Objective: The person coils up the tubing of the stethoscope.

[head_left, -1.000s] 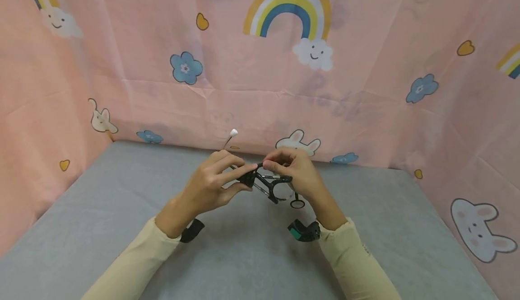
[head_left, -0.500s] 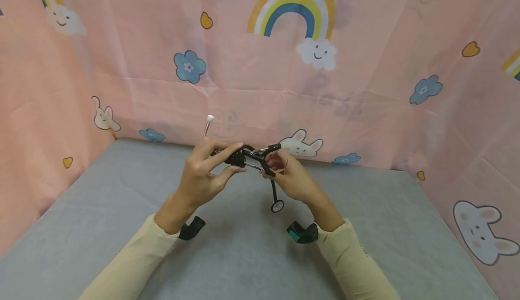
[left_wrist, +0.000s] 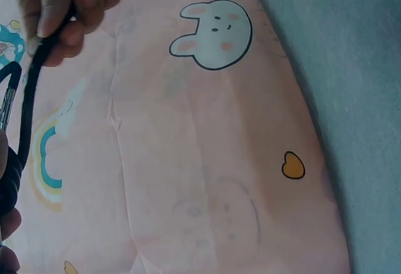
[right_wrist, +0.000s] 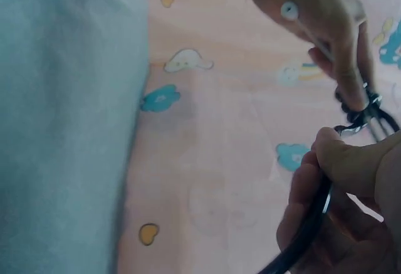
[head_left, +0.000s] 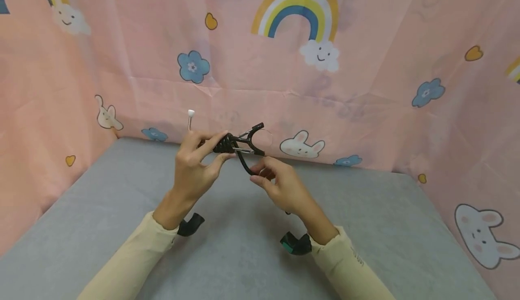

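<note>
A black stethoscope (head_left: 224, 143) is held up over the grey table, its tubing wound in tight loops near the middle. My left hand (head_left: 191, 166) pinches these loops between thumb and fingers. From behind the left hand a metal ear tube with a white eartip (head_left: 191, 113) points upward. A black forked piece (head_left: 253, 139) with metal rods spreads out to the right of the loops. My right hand (head_left: 280, 180), lower and to the right, pinches the loose tubing (head_left: 244, 163) leading off the loops. In the right wrist view the tubing (right_wrist: 307, 230) runs down through the fingers. The chest piece is mostly hidden behind the right wrist.
A grey cloth-covered table (head_left: 243, 259) lies beneath both hands. Behind it hangs a pink curtain (head_left: 252, 83) printed with rainbows, flowers and rabbits, continuing along both sides. Dark wrist-camera mounts (head_left: 295, 244) stick out inward from both cuffs.
The left hand has moved up and left with the stethoscope, tilting the forked piece upward. From beside the fork, the right hand has come down below it, now pinching the tubing. The chest piece has passed mostly out of sight.
</note>
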`<state>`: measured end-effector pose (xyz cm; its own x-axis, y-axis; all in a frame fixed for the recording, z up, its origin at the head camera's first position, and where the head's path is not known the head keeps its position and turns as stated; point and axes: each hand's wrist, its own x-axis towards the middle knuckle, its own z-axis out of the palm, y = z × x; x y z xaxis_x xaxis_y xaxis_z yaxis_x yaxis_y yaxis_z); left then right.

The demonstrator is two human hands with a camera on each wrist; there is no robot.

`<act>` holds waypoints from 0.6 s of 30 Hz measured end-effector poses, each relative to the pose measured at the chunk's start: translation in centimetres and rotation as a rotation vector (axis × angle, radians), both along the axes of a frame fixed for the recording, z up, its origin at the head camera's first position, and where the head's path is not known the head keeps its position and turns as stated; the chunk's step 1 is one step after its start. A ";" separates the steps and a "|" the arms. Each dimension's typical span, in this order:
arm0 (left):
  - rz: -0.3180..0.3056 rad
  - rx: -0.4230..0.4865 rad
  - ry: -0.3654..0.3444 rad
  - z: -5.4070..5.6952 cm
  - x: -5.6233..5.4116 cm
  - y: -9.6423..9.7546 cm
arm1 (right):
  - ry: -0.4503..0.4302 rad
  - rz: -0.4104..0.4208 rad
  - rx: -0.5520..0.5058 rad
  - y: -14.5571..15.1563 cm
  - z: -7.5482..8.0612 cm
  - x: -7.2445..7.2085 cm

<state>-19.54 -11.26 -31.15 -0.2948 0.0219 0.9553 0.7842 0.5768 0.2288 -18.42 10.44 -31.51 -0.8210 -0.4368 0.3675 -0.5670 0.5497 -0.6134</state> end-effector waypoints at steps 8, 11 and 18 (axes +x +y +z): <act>0.064 0.007 -0.002 -0.2 -0.1 -0.1 | 0.106 0.060 0.019 -0.4 0.7 1.4; 0.101 -0.041 0.012 -0.2 0.0 -0.1 | 0.131 0.088 0.036 -0.6 1.0 1.8; 0.175 -0.166 0.035 -0.5 0.1 0.1 | 0.189 0.093 0.038 -0.7 1.3 2.5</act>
